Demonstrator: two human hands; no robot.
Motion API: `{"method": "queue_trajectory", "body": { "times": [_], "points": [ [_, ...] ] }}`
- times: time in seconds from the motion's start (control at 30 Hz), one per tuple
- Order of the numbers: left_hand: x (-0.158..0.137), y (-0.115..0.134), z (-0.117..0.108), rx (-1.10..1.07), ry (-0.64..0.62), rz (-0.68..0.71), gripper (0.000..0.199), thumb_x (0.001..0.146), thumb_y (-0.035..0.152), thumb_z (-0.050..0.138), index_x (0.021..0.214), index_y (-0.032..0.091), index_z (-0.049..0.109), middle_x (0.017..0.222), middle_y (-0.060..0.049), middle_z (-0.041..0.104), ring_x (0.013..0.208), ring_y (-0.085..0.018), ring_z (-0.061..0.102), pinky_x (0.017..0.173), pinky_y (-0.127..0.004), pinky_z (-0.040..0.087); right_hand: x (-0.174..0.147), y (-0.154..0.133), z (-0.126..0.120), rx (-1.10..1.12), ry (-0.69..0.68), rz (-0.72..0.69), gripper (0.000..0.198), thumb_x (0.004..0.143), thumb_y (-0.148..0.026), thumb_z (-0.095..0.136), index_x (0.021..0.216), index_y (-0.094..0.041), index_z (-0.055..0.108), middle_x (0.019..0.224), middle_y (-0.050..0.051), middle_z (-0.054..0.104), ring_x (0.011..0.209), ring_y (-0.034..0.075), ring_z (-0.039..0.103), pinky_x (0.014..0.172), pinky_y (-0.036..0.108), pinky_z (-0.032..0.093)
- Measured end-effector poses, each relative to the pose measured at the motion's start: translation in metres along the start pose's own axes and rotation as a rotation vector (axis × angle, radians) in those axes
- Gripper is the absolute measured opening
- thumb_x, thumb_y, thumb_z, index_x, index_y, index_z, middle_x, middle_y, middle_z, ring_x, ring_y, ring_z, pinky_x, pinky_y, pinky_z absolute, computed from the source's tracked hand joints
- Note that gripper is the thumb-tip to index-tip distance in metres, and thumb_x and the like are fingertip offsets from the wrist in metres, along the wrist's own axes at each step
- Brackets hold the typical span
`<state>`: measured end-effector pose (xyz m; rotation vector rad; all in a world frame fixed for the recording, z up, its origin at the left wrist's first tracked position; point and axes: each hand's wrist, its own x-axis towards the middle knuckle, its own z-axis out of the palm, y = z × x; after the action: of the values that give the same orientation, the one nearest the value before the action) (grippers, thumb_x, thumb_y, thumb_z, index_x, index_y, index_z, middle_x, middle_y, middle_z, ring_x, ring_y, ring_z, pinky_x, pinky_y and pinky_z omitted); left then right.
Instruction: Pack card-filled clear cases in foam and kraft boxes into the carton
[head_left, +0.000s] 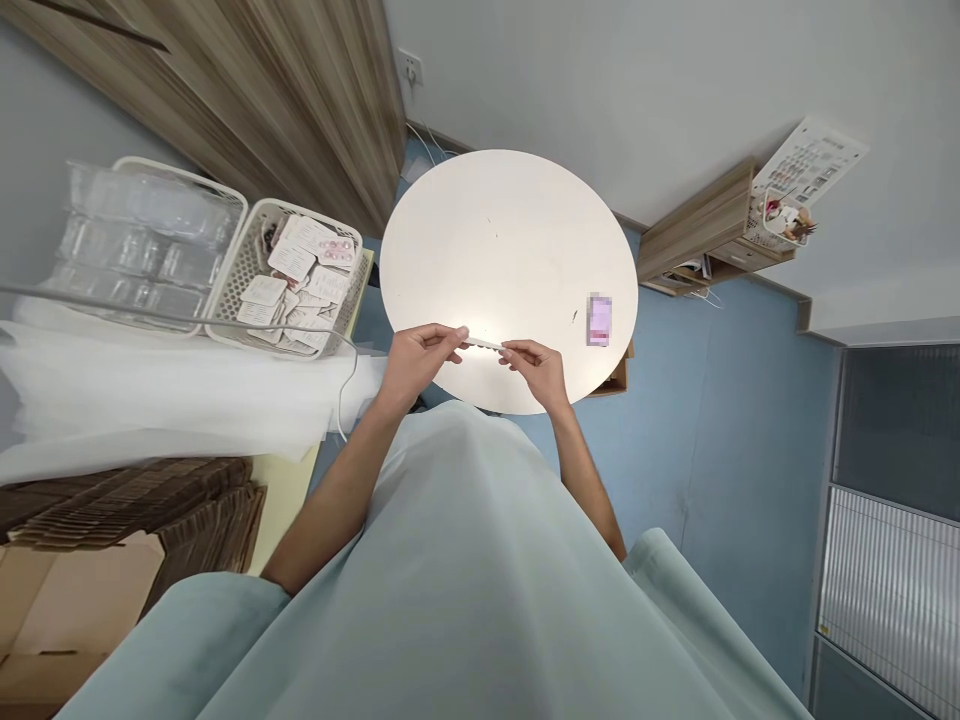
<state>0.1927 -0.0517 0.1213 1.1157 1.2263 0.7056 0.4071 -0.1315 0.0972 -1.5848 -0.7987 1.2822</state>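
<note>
Over the near part of the round white table (pixel 510 230), I hold a thin white card (pixel 484 344) almost edge-on, with small dark bumps along its lower side. What is on its faces cannot be made out. My left hand (pixel 421 362) pinches the card's left end between thumb and fingers. At the other end, the fingertips of my right hand (pixel 538 372) are closed on it. A phone-like rectangle (pixel 599 320), blurred pink and purple, lies on the table to the right.
Left of the table stands a white basket (pixel 219 325) of small white cards, one showing pink round pieces. Beside it, another basket (pixel 238 215) holds clear plastic packs. White sheeting (pixel 187 390) and folded cardboard boxes (pixel 187 530) lie nearer. A wooden shelf (pixel 701 235) stands right.
</note>
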Motion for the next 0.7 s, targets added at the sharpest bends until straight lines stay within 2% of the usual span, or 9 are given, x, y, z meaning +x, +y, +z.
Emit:
{"method": "queue_trajectory", "body": {
  "times": [0.13,0.33,0.47,0.6,0.7],
  "points": [
    [-0.003,0.0,-0.001,-0.008,-0.081,0.01,0.052,0.072,0.066,0.098,0.099,0.022,0.088,0.101,-0.009,0.086,0.079,-0.025,0.076,0.084,-0.044,0.067,0.0,-0.01,-0.008,-0.021,0.017,-0.073,0.032,0.088,-0.057,0.085,0.109,-0.032,0.088,0.116,0.004,0.083,0.109,0.025,0.076,0.097,0.042,0.063],
    [-0.005,-0.006,0.002,0.007,-0.084,0.012,0.046,0.073,0.062,0.097,0.094,0.023,0.087,0.095,-0.009,0.084,0.08,-0.025,0.076,0.084,-0.044,0.065,-0.002,-0.023,-0.009,-0.092,0.029,-0.212,0.025,0.098,-0.051,0.076,0.111,-0.035,0.089,0.127,0.004,0.08,0.124,0.026,0.072,0.104,0.042,0.06],
    [-0.006,-0.004,0.002,0.005,-0.1,0.011,0.047,0.075,0.063,0.096,0.099,0.023,0.088,0.097,-0.009,0.084,0.086,-0.028,0.077,0.088,-0.044,0.064,-0.002,-0.023,-0.009,-0.111,0.04,-0.188,0.026,0.098,-0.053,0.075,0.112,-0.035,0.089,0.128,0.004,0.081,0.121,0.027,0.073,0.103,0.043,0.06],
    [-0.008,0.003,0.0,0.024,-0.146,0.045,0.045,0.084,0.063,0.089,0.106,0.023,0.088,0.103,-0.009,0.084,0.091,-0.028,0.078,0.095,-0.044,0.062,-0.001,-0.021,-0.009,-0.108,0.066,-0.171,0.026,0.094,-0.051,0.078,0.11,-0.033,0.088,0.125,0.004,0.081,0.118,0.026,0.074,0.103,0.042,0.061],
    [-0.01,0.003,-0.001,0.039,-0.193,0.061,0.042,0.088,0.059,0.085,0.112,0.025,0.088,0.098,-0.008,0.082,0.096,-0.028,0.078,0.1,-0.044,0.06,-0.001,-0.019,-0.01,-0.095,0.102,-0.157,0.023,0.091,-0.047,0.08,0.106,-0.032,0.088,0.12,0.004,0.082,0.11,0.025,0.075,0.099,0.041,0.061]
  ]
}}
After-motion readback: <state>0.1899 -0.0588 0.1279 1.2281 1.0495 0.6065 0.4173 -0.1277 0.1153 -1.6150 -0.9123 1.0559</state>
